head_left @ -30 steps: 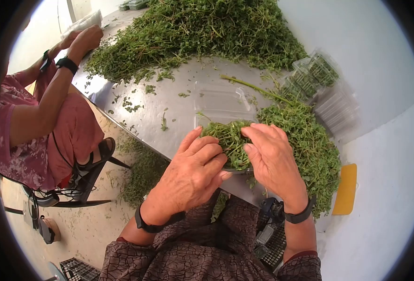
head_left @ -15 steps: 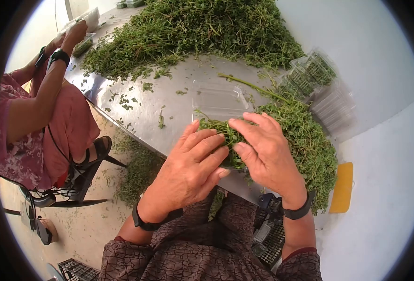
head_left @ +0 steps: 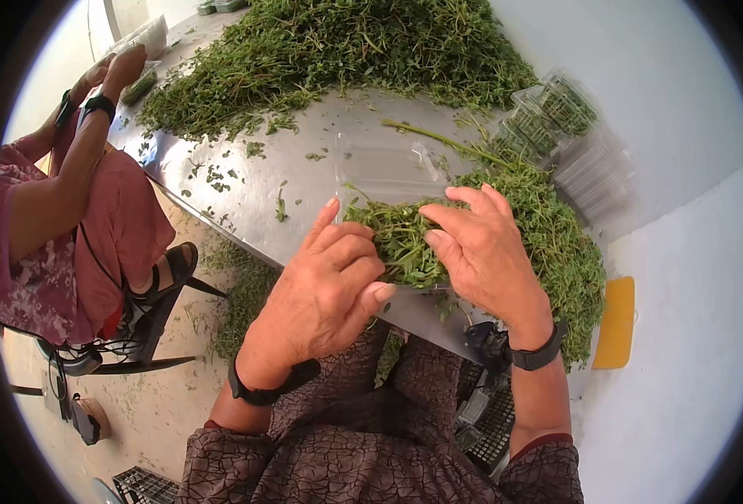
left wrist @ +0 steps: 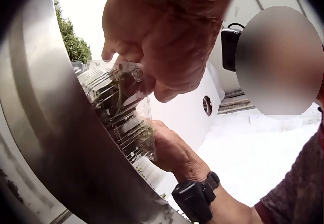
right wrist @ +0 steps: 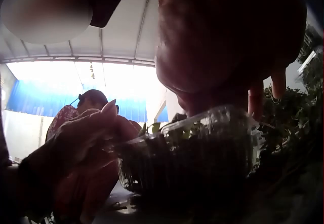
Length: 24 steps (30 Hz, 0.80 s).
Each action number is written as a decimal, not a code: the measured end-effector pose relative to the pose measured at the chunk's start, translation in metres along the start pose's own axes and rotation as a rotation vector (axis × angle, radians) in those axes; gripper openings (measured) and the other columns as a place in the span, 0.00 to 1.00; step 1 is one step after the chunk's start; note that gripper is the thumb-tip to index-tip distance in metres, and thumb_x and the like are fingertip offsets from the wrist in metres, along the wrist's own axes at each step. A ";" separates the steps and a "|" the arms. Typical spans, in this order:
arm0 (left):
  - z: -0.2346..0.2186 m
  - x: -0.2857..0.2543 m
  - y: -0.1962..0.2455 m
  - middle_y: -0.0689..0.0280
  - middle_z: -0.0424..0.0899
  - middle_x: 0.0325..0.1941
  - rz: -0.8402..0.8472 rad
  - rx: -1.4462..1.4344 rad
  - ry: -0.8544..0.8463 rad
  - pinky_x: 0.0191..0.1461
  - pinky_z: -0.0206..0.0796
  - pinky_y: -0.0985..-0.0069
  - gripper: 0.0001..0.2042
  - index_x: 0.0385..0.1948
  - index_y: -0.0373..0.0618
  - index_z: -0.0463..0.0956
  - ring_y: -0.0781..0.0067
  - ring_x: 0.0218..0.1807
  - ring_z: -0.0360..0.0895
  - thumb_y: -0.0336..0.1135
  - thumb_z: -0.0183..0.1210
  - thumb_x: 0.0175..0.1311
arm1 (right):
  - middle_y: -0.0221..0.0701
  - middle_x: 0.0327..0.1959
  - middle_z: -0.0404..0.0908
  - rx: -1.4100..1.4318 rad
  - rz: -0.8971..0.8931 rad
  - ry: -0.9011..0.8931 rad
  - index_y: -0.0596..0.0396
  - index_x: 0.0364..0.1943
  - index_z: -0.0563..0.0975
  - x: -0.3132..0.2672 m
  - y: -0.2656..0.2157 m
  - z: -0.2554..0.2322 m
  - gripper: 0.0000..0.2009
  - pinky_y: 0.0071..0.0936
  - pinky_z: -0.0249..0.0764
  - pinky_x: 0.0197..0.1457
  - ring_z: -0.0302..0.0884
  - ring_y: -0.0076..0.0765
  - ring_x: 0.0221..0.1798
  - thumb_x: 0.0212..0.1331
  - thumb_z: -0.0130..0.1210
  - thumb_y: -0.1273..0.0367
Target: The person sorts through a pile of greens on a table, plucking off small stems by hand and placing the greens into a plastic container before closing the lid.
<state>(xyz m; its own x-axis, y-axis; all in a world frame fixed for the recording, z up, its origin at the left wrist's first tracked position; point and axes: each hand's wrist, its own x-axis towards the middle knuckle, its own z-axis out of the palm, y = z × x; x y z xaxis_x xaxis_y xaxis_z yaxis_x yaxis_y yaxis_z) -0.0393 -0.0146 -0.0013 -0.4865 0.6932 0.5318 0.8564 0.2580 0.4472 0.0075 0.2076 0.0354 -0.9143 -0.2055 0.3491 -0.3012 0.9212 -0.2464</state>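
Observation:
A clear plastic box filled with green stems (head_left: 405,244) stands at the table's near edge, its lid (head_left: 388,164) folded back flat behind it. At its left end is my left hand (head_left: 308,290), fingers bent over the rim and touching the greens. My right hand (head_left: 493,256) is at the right end, with thumb and forefinger on the stems and the other fingers raised. In the left wrist view the box (left wrist: 121,107) shows its ribbed side between both hands. The right wrist view shows the box wall (right wrist: 187,158) below my right hand (right wrist: 223,41).
A big heap of greens (head_left: 363,50) covers the table's far side, and a smaller heap (head_left: 565,269) lies right of the box. Filled boxes (head_left: 548,118) and stacked empty ones (head_left: 594,176) stand by the wall. A seated person (head_left: 78,202) works at the left.
Both hands have parted slightly, showing more of the greens in the box. The seated person's hands have shifted, and a filled box now shows beneath them. The whole head view has shifted slightly.

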 end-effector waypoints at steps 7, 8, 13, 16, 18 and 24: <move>0.001 0.007 0.009 0.56 0.77 0.56 0.052 0.007 0.036 0.76 0.45 0.45 0.20 0.50 0.41 0.78 0.50 0.65 0.68 0.45 0.60 0.62 | 0.35 0.44 0.85 0.111 -0.028 0.093 0.58 0.55 0.76 -0.012 -0.004 -0.025 0.17 0.51 0.57 0.70 0.72 0.50 0.60 0.60 0.56 0.72; 0.003 0.009 0.012 0.56 0.76 0.58 0.067 0.026 0.003 0.77 0.44 0.45 0.23 0.53 0.42 0.77 0.50 0.67 0.67 0.47 0.62 0.61 | 0.34 0.45 0.85 0.114 -0.044 0.076 0.59 0.55 0.76 -0.015 -0.007 -0.028 0.18 0.51 0.57 0.71 0.71 0.50 0.60 0.60 0.56 0.73; 0.009 0.014 0.020 0.59 0.76 0.57 0.089 0.081 -0.062 0.77 0.39 0.42 0.25 0.53 0.45 0.76 0.52 0.67 0.67 0.46 0.66 0.55 | 0.34 0.46 0.85 0.123 -0.069 0.004 0.60 0.57 0.74 -0.029 -0.019 -0.029 0.20 0.52 0.56 0.71 0.69 0.48 0.62 0.58 0.56 0.74; 0.009 0.014 0.020 0.61 0.77 0.53 0.089 0.121 -0.114 0.77 0.39 0.42 0.23 0.48 0.44 0.78 0.55 0.64 0.69 0.44 0.68 0.52 | 0.37 0.43 0.85 0.077 -0.052 -0.007 0.59 0.54 0.75 -0.033 -0.017 -0.019 0.20 0.54 0.55 0.71 0.69 0.48 0.62 0.56 0.58 0.74; 0.008 0.015 0.022 0.62 0.77 0.46 0.094 0.144 -0.107 0.75 0.42 0.40 0.17 0.39 0.42 0.77 0.58 0.60 0.70 0.41 0.68 0.52 | 0.40 0.38 0.84 0.041 -0.052 0.010 0.58 0.50 0.77 -0.034 -0.015 -0.013 0.17 0.54 0.54 0.72 0.71 0.49 0.60 0.54 0.60 0.74; 0.013 0.012 0.017 0.62 0.78 0.48 0.066 0.085 -0.075 0.78 0.41 0.45 0.18 0.40 0.43 0.78 0.57 0.60 0.72 0.38 0.69 0.48 | 0.41 0.37 0.84 0.019 -0.046 0.016 0.59 0.49 0.77 -0.035 -0.012 -0.009 0.17 0.56 0.54 0.72 0.73 0.50 0.59 0.54 0.61 0.72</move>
<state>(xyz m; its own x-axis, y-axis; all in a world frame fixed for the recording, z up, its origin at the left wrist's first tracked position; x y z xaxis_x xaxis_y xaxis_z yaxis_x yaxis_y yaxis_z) -0.0281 0.0072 0.0038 -0.4168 0.7581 0.5014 0.8994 0.2640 0.3485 0.0455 0.2066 0.0340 -0.8949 -0.2421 0.3749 -0.3481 0.9043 -0.2470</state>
